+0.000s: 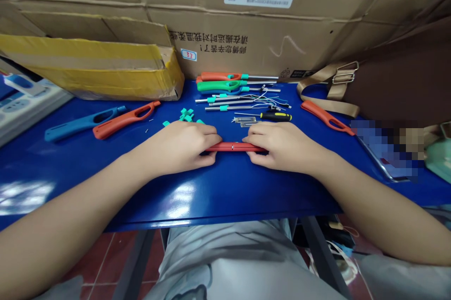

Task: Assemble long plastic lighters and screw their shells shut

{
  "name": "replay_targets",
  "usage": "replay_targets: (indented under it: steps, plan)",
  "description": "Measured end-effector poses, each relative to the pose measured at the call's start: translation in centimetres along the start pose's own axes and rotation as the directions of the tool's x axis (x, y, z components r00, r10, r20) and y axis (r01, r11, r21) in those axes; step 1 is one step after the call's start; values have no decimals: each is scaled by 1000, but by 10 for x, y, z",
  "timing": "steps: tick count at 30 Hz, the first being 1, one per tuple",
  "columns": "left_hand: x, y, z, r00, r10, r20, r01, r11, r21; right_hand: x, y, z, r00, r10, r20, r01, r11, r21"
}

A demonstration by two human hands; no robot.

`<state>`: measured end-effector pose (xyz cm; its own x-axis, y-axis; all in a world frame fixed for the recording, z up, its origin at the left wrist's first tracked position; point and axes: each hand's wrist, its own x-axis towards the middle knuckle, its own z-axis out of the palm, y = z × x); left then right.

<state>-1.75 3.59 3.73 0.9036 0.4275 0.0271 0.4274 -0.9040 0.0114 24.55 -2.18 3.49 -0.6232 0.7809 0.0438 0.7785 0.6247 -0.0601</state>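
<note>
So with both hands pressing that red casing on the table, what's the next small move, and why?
Probably keep squeezing along the seam. The left hand and right hand each grip an end of the red casing, lying flat on the blue table; only its middle shows, so whether it is fully closed cannot be told.

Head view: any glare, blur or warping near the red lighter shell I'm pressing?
Head view: bright glare patches on the blue table below the hands; red shell sharp; a pixelated block at right; wide-angle bowing along the cardboard boxes.
</note>
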Motion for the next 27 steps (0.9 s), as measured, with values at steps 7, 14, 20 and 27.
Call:
replay_targets:
  steps: [7,14,20,27]
  plan:
    - [1,-2,2,997,48,-57,-54,992,-111,-1,9,0,998,-62,-32,65,993,101]
    - [-1,1,0,991,68,-111,-83,987,-135,-2,9,-3,995,-65,-73,72,993,90]
    - [-1,-6,-5,994,17,-106,-32,990,-135,-3,20,-10,999,37,4,-37,957,289]
    - [-1,-3,-6,996,-1,-95,-14,988,-156,-2,17,-10,999,27,-22,-21,976,217]
